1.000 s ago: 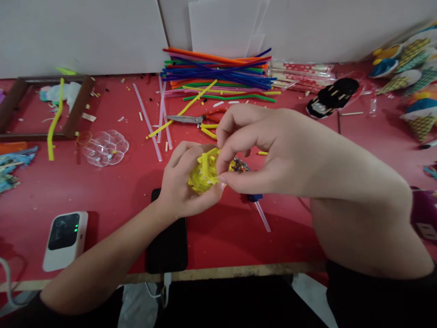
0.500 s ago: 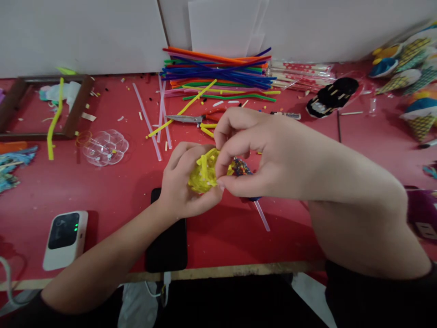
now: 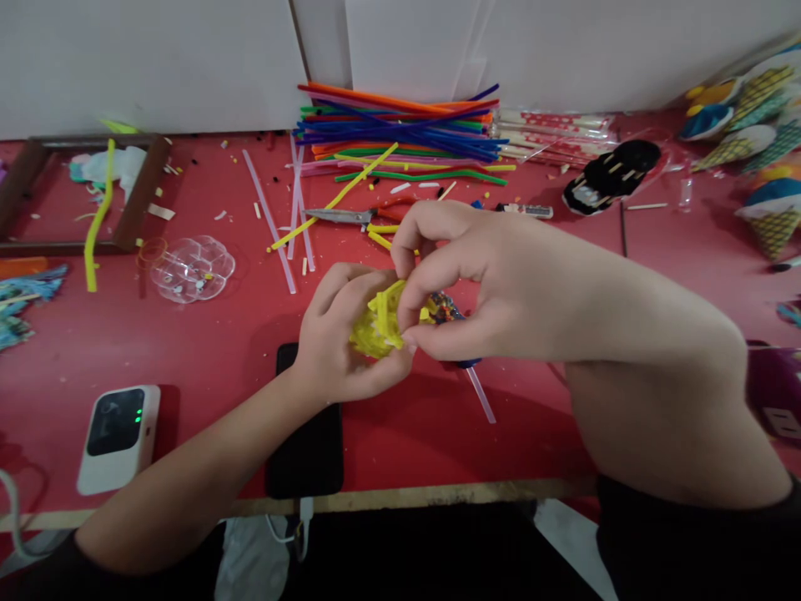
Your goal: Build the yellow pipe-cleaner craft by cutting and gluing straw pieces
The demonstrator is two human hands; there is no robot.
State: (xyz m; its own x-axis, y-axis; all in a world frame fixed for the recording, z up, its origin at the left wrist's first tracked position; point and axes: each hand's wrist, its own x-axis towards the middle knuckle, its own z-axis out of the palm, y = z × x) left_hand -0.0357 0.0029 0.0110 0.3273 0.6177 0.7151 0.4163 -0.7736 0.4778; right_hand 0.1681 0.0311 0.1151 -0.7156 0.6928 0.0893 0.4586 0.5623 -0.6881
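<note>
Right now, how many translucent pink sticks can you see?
4: one translucent pink stick left of two crossed ones, and one by the blue object below the right hand. Others may be hidden.

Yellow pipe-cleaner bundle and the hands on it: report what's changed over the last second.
The right hand dipped slightly toward the wearer, uncovering a labelled tube beyond. The yellow pipe-cleaner bundle and left hand shifted a little right. No visible grasp or release; both hands stay on the bundle, and pliers and phone lie as before.
</note>
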